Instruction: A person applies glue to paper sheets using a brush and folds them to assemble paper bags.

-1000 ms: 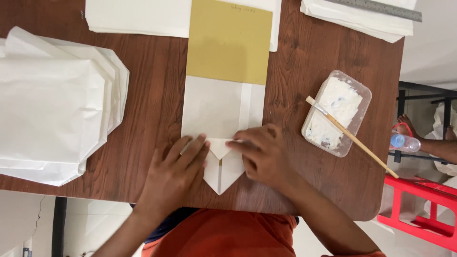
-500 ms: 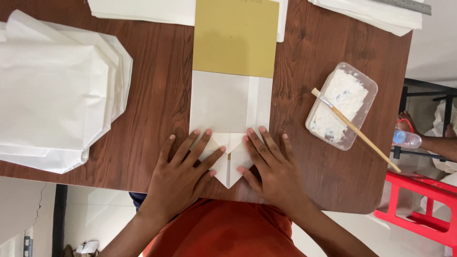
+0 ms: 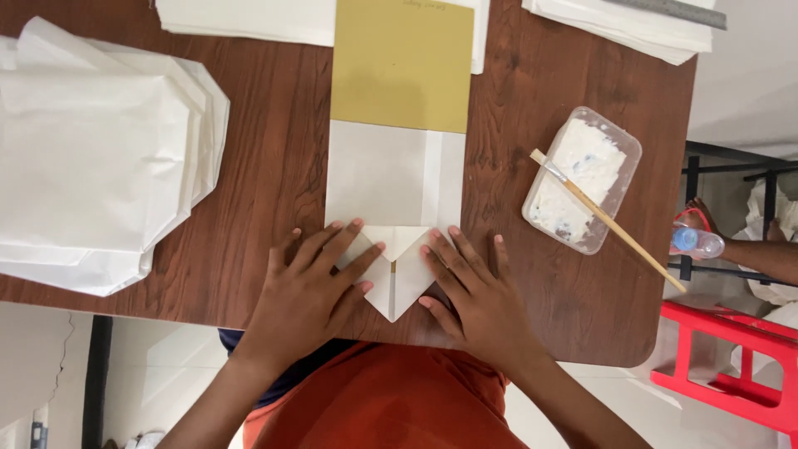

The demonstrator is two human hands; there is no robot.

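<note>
Left hand (image 3: 312, 287) and right hand (image 3: 474, 291) lying flat, fingers spread, pressing pointed fold of white paper bag (image 3: 391, 199) at bottom middle of bench (image 3: 274, 183)

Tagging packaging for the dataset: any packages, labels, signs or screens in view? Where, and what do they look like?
Clear plastic tub: right side of table, rounded rectangle, white paste inside, brush laid across it.
Small bottle: off table's right edge, clear, blue label band.
Stack of white paper bags: left of table.
No signs or screens.
</note>
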